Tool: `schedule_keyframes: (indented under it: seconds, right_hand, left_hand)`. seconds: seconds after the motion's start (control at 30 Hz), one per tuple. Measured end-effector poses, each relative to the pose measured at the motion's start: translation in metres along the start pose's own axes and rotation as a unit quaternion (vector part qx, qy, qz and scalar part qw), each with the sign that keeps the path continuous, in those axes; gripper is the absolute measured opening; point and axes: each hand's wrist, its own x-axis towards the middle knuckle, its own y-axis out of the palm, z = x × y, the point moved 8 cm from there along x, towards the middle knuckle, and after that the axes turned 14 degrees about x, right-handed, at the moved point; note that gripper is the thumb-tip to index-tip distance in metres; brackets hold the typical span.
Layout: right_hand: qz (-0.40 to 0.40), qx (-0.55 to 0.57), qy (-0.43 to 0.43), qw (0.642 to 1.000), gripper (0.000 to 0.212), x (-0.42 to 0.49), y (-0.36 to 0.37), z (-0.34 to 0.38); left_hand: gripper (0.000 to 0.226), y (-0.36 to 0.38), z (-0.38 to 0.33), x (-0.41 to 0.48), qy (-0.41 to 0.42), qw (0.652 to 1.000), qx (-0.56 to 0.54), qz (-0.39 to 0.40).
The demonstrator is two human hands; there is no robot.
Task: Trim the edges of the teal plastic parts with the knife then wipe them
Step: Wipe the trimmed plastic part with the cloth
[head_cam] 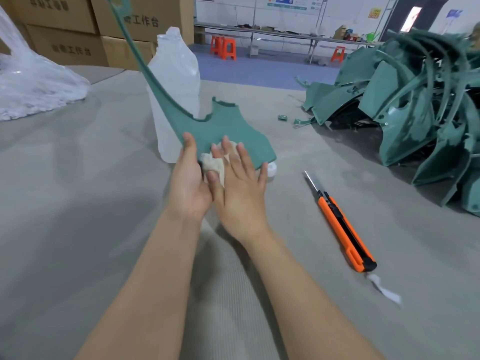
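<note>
A teal plastic part (228, 131) stands tilted above the grey table, its long thin arm rising to the upper left. My left hand (187, 183) holds its lower left edge, thumb on the near face. My right hand (239, 183) lies flat with straight fingers, pressing a beige cloth (214, 165) against the part's near face. An orange utility knife (342, 224) lies on the table to the right of my hands, blade extended and pointing away. Neither hand touches the knife.
A heap of teal plastic parts (415, 110) fills the right side of the table. A translucent white bottle (176, 94) stands behind the held part. Clear plastic bags (33, 84) lie at far left, cardboard boxes (78, 35) behind. A white scrap (384, 289) lies near the knife.
</note>
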Motion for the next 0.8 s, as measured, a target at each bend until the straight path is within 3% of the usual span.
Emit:
schedule_keyframes:
  seconds: [0.13, 0.2, 0.33, 0.4, 0.47, 0.5, 0.57, 0.73, 0.8]
  right_hand:
    - [-0.108, 0.069, 0.204, 0.971, 0.045, 0.005, -0.041, -0.07]
    - [-0.178, 0.179, 0.283, 0.925, 0.04, -0.005, -0.053, -0.093]
    - [-0.334, 0.378, 0.324, 0.8, 0.035, -0.019, -0.077, -0.096]
    - [-0.293, 0.525, 0.34, 0.723, 0.032, -0.013, -0.06, -0.087]
    - [-0.2, 0.643, 0.312, 0.67, 0.027, -0.004, -0.029, -0.062]
    - [-0.164, 0.664, 0.311, 0.66, 0.024, -0.003, -0.013, -0.05]
    - [-0.139, 0.651, 0.311, 0.679, 0.02, -0.004, 0.003, -0.037]
    - [-0.253, 0.543, 0.302, 0.741, 0.028, -0.007, -0.025, -0.055]
    - [-0.282, 0.521, 0.295, 0.749, 0.03, -0.008, -0.036, -0.06]
  left_hand:
    - [0.053, 0.006, -0.002, -0.003, 0.038, 0.997, 0.056, -0.02]
    - [0.046, 0.005, -0.006, -0.005, 0.069, 0.995, 0.054, -0.043]
    - [0.024, 0.002, -0.021, -0.007, 0.144, 0.986, 0.04, -0.073]
    - [0.022, 0.004, -0.022, -0.008, 0.154, 0.986, 0.029, -0.064]
    - [0.021, 0.009, -0.021, -0.01, 0.154, 0.987, 0.019, -0.042]
    - [0.023, 0.011, -0.019, -0.011, 0.15, 0.988, 0.022, -0.031]
    - [0.029, 0.014, -0.013, -0.011, 0.131, 0.991, 0.029, -0.022]
    - [0.032, 0.026, 0.008, -0.013, 0.062, 0.998, 0.025, -0.016]
    - [0.031, 0.033, 0.013, -0.013, 0.047, 0.999, 0.026, 0.008]
